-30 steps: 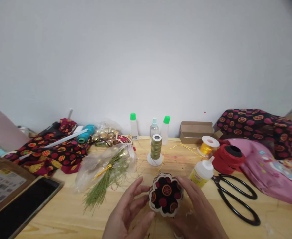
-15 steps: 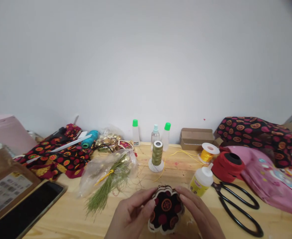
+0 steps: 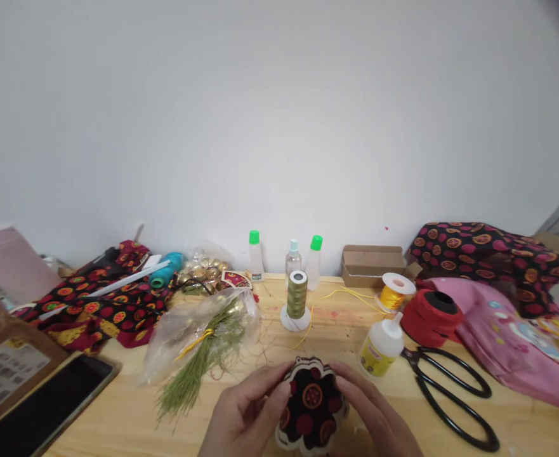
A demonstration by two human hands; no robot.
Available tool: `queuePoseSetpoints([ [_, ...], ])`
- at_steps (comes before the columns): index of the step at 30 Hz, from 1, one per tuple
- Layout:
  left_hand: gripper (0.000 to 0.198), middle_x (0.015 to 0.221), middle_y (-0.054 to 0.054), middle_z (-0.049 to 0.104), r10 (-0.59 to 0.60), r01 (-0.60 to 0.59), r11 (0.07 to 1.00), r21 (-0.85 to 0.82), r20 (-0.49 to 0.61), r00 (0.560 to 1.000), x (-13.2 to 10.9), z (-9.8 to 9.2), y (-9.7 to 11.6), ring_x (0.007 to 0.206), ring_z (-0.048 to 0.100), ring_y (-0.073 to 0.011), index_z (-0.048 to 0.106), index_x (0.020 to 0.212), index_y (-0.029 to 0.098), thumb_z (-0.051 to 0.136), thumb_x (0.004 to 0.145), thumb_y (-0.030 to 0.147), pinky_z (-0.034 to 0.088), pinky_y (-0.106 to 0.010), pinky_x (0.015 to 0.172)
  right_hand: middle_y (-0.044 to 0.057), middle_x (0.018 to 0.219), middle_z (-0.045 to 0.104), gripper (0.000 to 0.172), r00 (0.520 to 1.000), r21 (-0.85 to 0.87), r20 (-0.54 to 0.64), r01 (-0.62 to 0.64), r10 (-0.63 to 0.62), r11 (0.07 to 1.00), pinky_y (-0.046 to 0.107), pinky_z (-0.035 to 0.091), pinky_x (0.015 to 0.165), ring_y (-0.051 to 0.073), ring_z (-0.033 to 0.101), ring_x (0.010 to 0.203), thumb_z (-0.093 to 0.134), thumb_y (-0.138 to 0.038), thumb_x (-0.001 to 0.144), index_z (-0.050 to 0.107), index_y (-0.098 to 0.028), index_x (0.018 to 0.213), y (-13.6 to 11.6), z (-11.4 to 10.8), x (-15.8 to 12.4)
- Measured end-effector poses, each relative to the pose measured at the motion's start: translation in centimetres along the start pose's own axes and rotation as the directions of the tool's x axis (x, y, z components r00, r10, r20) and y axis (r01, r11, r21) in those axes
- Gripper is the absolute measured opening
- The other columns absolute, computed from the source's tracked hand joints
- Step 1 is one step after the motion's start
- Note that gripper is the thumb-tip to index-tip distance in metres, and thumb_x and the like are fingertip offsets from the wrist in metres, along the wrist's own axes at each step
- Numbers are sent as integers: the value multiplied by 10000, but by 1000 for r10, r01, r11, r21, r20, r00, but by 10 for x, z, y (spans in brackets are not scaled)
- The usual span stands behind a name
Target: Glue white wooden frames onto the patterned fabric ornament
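A flower-shaped cloth piece (image 3: 311,406) is held just above the counter (image 3: 117,409). It is gripped at both sides by the left hand (image 3: 245,414) and right hand (image 3: 373,416), fingers curled around it, likely so its spotted face is shown. A glue bottle (image 3: 380,349) is kept close by.

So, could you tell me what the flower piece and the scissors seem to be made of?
Flower piece: pale rim suggests wood or card, faced with matte black cloth printed in red circles. Scissors: glossy black loops, probably plastic or coated metal; the blades look dark.
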State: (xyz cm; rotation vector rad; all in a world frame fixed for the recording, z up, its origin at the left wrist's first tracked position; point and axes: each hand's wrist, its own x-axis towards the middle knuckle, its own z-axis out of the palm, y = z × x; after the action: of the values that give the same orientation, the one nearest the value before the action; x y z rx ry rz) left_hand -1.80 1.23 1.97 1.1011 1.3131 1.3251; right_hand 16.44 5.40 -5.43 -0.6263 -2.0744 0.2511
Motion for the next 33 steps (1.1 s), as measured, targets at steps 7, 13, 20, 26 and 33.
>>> queuePoseSetpoints([
  [7, 303, 920, -32, 727, -90, 89, 996, 20, 70, 993, 7, -3, -2, 841, 656, -228, 712, 924, 253, 660, 675, 419, 533, -309, 748, 105, 1274, 505, 544, 999, 25, 17, -41, 41, 999, 305, 482, 888, 225, 517, 1138, 509, -380, 840, 299, -291, 1334, -1, 2, -5],
  [13, 318, 785, -18, 735, -120, 119, 992, 34, 43, 992, 9, 0, -1, 749, 647, -199, 715, 926, 244, 654, 672, 425, 526, -255, 666, 95, 1295, 493, 583, 997, 23, 60, -51, 49, 998, 306, 477, 894, 218, 501, 1156, 535, -366, 831, 269, -318, 1348, -3, -3, -2],
  [20, 321, 727, -7, 731, -132, 132, 991, 6, -20, 991, 7, 4, -4, 702, 642, -188, 723, 899, 244, 671, 645, 434, 517, -243, 645, 96, 1312, 480, 616, 996, 25, 82, -41, 39, 999, 309, 472, 899, 232, 492, 1163, 554, -344, 821, 261, -308, 1362, 0, -3, -5],
  [26, 305, 759, -11, 740, -141, 141, 990, -26, -26, 990, 8, 6, -3, 726, 650, -199, 727, 878, 246, 681, 634, 424, 518, -257, 661, 88, 1300, 497, 648, 995, 1, 95, -37, 37, 999, 306, 476, 892, 231, 505, 1150, 585, -311, 803, 260, -315, 1364, 0, -4, -6],
  [33, 340, 800, -18, 741, -147, 146, 988, -49, -10, 989, 10, 4, -6, 775, 659, -211, 728, 869, 234, 690, 623, 465, 521, -282, 722, 93, 1299, 498, 666, 994, 5, 83, -66, 66, 998, 297, 470, 899, 226, 513, 1143, 620, -290, 774, 288, -302, 1351, -2, -5, -4],
])
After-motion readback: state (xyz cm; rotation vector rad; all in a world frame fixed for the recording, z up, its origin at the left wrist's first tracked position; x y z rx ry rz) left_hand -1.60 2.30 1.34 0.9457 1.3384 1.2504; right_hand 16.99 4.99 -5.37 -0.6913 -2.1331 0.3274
